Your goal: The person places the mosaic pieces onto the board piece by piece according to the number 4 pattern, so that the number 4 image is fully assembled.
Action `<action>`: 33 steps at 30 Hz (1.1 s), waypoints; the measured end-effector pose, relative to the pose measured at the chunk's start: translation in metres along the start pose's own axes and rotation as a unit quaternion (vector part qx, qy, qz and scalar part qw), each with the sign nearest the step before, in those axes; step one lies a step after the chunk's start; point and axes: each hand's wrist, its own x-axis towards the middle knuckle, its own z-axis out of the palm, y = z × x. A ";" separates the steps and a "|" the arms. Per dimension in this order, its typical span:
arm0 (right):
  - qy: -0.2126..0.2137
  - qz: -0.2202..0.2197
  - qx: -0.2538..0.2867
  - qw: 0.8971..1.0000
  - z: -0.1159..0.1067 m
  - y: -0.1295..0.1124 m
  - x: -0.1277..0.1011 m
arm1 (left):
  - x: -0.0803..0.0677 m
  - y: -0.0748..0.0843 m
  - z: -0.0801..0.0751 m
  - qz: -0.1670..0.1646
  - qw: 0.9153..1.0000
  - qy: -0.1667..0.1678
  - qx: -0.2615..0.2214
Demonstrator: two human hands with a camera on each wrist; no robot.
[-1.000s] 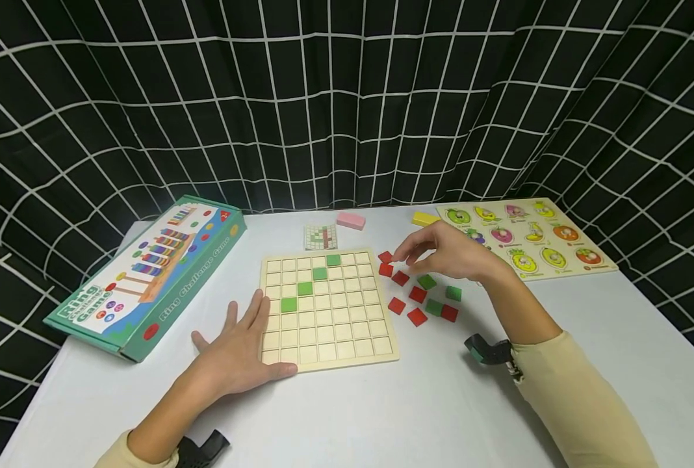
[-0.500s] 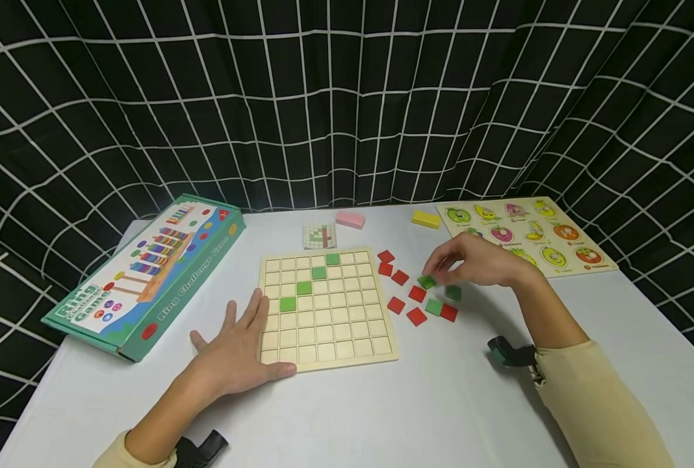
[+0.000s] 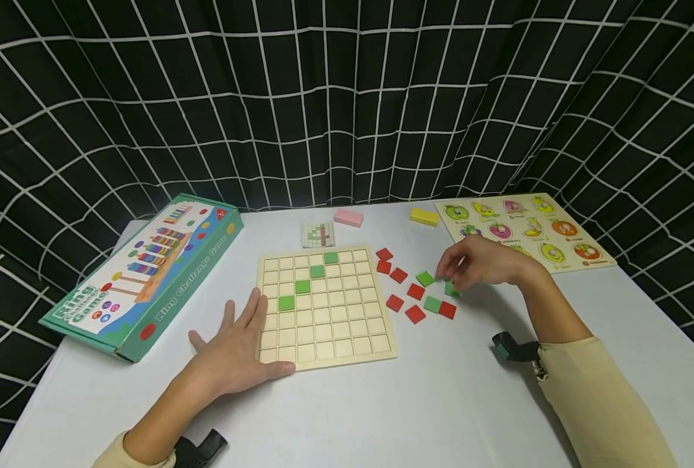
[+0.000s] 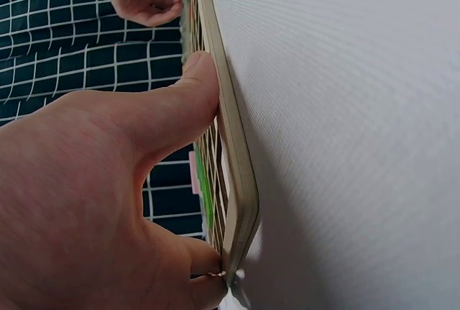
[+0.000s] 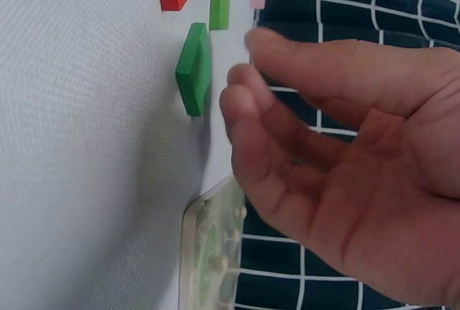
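My left hand (image 3: 230, 354) lies at the near-left corner of a wooden grid board (image 3: 347, 325), fingers spread along its left side and thumb on the front edge. In the left wrist view the thumb (image 4: 172, 105) presses against the board's rim. Several green tiles (image 3: 303, 286) sit in the board's cells in a diagonal line. My right hand (image 3: 481, 263) hovers with bent fingers over a loose green tile (image 3: 451, 289), partly covering it in the head view. The right wrist view shows the fingertips apart from that green tile (image 5: 192, 71), with nothing between them.
Loose red tiles (image 3: 415, 314) and two more green tiles (image 3: 431, 304) lie right of the board. A small pattern card (image 3: 318, 235), a pink block (image 3: 348, 218) and a yellow block (image 3: 424, 217) stand behind. A game box (image 3: 148, 273) lies left, a fruit puzzle board (image 3: 595, 264) right.
My right hand has moved right, from above the red tiles, past one green tile, to the green tile farthest right. My left hand has stayed on the board.
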 end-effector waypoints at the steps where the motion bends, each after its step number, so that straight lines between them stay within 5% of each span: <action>1: 0.000 0.005 -0.001 1.000 0.000 0.000 0.000 | 0.000 0.000 0.000 0.000 1.000 0.000 0.000; 16: -0.008 0.067 -0.014 0.998 0.004 0.003 0.003 | 0.000 0.000 -0.001 0.004 1.000 -0.001 0.005; 33: -0.005 0.027 -0.007 1.000 0.011 0.002 0.009 | 0.001 0.000 0.000 0.005 1.000 0.002 0.008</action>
